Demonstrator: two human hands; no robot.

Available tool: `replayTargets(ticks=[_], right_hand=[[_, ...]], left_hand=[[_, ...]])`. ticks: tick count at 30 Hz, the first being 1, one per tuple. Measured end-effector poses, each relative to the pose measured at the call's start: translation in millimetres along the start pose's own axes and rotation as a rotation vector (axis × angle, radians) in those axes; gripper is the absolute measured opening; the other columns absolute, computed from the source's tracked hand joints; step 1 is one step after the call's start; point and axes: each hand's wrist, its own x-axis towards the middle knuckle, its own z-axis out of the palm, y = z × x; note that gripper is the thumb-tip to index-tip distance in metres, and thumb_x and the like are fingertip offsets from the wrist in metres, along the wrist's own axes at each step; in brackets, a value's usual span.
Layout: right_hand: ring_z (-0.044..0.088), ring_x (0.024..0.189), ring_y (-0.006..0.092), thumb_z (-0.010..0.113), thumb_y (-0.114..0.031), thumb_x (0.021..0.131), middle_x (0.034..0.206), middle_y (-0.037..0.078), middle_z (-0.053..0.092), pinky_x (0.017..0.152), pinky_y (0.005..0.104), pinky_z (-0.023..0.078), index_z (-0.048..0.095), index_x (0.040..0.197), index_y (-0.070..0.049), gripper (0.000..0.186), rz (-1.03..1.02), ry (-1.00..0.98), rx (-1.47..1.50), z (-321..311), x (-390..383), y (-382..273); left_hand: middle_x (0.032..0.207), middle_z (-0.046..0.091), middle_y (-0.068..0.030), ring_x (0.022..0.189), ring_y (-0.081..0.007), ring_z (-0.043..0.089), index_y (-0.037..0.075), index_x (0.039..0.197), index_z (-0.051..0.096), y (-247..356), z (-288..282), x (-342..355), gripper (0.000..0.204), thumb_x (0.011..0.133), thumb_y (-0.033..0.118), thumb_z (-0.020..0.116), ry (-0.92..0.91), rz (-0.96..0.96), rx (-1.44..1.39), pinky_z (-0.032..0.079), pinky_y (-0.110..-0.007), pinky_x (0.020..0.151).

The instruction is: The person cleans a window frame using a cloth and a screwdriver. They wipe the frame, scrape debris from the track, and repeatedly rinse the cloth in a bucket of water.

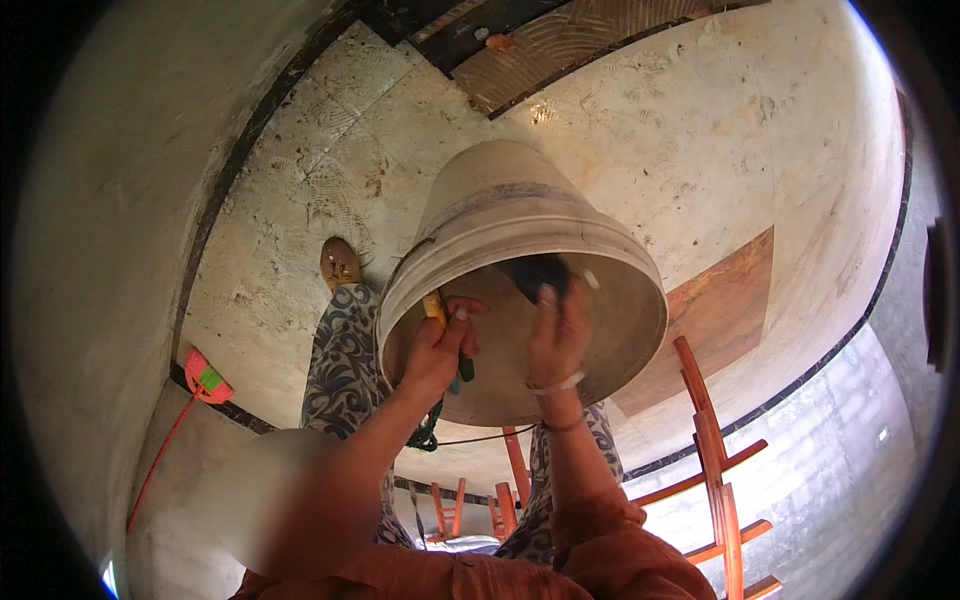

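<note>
A large off-white bucket (510, 225) stands before my legs, its wide mouth tipped toward me. My left hand (438, 350) is at the left side of the mouth, closed around a yellow-handled tool (435, 307) whose lower part shows dark green below the fingers. Over the mouth, my right hand (560, 330) is raised with its fingers bent around a dark, motion-smeared thing (535, 275); its kind cannot be made out. A small white tip shows beside those fingers. Green cord (424, 428) hangs below my left wrist. The two hands are apart.
Orange-red wooden furniture frames (712, 460) stand at the right and behind my legs. A brown slab (725, 300) lies on the floor right of the bucket. Brown boards (560, 50) lie at the far side. A pink broom (208, 378) leans at the left wall.
</note>
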Motion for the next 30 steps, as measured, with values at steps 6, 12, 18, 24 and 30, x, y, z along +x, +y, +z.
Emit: replayTargets(ticks=[6, 12, 18, 24, 30], right_hand=[[0.061, 0.112, 0.0382, 0.058, -0.012, 0.094, 0.119, 0.022, 0.064, 0.097, 0.0490, 0.047, 0.063, 0.121, 0.001, 0.031, -0.214, -0.043, -0.463, 35, 36, 70], [0.049, 0.129, 0.0389, 0.051, -0.026, 0.097, 0.133, 0.018, 0.059, 0.108, 0.0511, 0.037, 0.059, 0.131, -0.006, 0.042, -0.184, -0.573, -0.796, 134, 43, 214], [0.059, 0.099, 0.0448, 0.054, -0.015, 0.094, 0.114, 0.024, 0.061, 0.081, 0.0499, 0.049, 0.059, 0.120, -0.003, 0.029, 0.017, -0.561, -0.365, 49, -1, 84], [0.058, 0.085, 0.0445, 0.064, -0.006, 0.087, 0.092, 0.024, 0.058, 0.073, 0.0462, 0.047, 0.054, 0.105, 0.001, 0.022, 0.061, -0.485, -0.090, -31, -98, -56], [0.055, 0.065, 0.0390, 0.071, -0.013, 0.086, 0.070, 0.017, 0.052, 0.057, 0.0430, 0.043, 0.055, 0.082, -0.002, 0.019, 0.075, -0.409, 0.058, -16, -96, -118]], left_hand=[[0.064, 0.044, 0.0014, 0.060, -0.0088, 0.042, 0.003, 0.108, 0.059, 0, 0, 0, 0.026, 0.107, 0.022, 0.042, 0.055, -0.028, 0.030, 0.044, -0.027, 0.063], [0.060, 0.043, 0.0010, 0.051, -0.0089, 0.040, 0.003, 0.111, 0.060, 14, 4, -4, 0.022, 0.106, 0.018, 0.045, -0.050, -0.076, 0.053, 0.042, -0.027, 0.053], [0.075, 0.055, -0.0038, 0.050, -0.0097, 0.044, 0.005, 0.124, 0.054, 5, 2, 3, 0.035, 0.102, 0.032, 0.053, 0.218, -0.039, -0.023, 0.041, -0.026, 0.051], [0.098, 0.062, -0.0044, 0.060, -0.0091, 0.053, 0.007, 0.129, 0.050, 28, 19, -4, 0.056, 0.095, 0.050, 0.061, 0.248, -0.159, -0.106, 0.044, -0.026, 0.052], [0.086, 0.063, 0.0025, 0.067, -0.0069, 0.055, 0.006, 0.113, 0.061, 22, 12, -3, 0.043, 0.095, 0.045, 0.064, -0.134, -0.253, -0.061, 0.044, -0.024, 0.056]])
